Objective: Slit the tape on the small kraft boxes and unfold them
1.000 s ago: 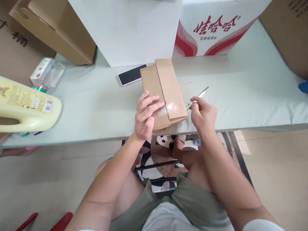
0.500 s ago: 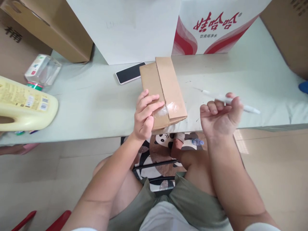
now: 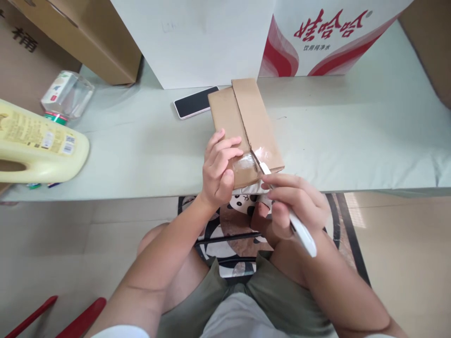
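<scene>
A small cardboard box (image 3: 259, 117) lies at the table's front edge, its top flaps meeting along a seam. Clear tape (image 3: 245, 161) crosses that seam near the close end. My left hand (image 3: 220, 166) rests on the box's left side, fingers spread over the flap and thumb at the near edge. In my right hand (image 3: 299, 202) is a white utility knife (image 3: 303, 233), gripped between thumb and fingers. Its thin blade points away from me and touches the seam at the tape. How deep the blade goes cannot be seen.
A phone (image 3: 195, 102) lies behind the box. Large white cartons (image 3: 211, 47) stand along the back. On the left are a yellow jug (image 3: 52, 145), a clear bottle (image 3: 70, 94) and a brown carton (image 3: 116, 51). The table (image 3: 148, 155) has a pale green cover.
My right hand has moved left and turned, bringing the knife from above the table to the box's taped seam. My left hand stays on the box.
</scene>
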`<control>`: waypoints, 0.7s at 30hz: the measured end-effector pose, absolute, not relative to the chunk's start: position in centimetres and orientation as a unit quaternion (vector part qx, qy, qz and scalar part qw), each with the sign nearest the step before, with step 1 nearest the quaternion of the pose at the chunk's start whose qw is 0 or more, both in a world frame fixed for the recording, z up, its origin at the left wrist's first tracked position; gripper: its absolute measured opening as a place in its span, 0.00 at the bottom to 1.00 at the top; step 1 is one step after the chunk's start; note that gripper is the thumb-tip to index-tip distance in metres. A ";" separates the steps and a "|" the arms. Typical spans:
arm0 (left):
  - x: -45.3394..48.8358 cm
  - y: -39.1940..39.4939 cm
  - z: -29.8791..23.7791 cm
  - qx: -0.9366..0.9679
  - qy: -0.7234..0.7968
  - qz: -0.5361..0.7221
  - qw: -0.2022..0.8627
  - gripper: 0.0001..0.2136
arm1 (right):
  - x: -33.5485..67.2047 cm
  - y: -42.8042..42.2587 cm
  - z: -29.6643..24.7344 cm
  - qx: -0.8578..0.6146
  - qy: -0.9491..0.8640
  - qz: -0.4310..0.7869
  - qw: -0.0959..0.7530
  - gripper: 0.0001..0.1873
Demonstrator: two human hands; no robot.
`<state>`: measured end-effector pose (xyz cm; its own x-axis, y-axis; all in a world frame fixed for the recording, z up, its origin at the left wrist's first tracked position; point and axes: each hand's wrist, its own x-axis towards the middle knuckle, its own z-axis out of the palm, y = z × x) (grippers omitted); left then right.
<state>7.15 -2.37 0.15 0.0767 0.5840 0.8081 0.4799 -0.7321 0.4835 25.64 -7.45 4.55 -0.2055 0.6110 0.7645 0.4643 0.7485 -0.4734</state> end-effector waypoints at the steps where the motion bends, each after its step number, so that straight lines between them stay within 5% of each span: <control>1: 7.2 -2.4 0.1 0.733 0.367 0.572 0.044 0.16 | 25.4 -7.4 4.8 -0.329 -0.774 0.059 0.538 0.08; 8: 7.4 -2.3 0.1 0.733 0.375 0.567 0.045 0.17 | 23.7 -8.5 6.2 -0.371 -0.798 0.123 0.459 0.06; 21: 7.5 -2.9 0.6 0.733 0.392 0.555 0.021 0.15 | 23.8 -9.5 7.5 -0.385 -0.740 0.165 0.526 0.08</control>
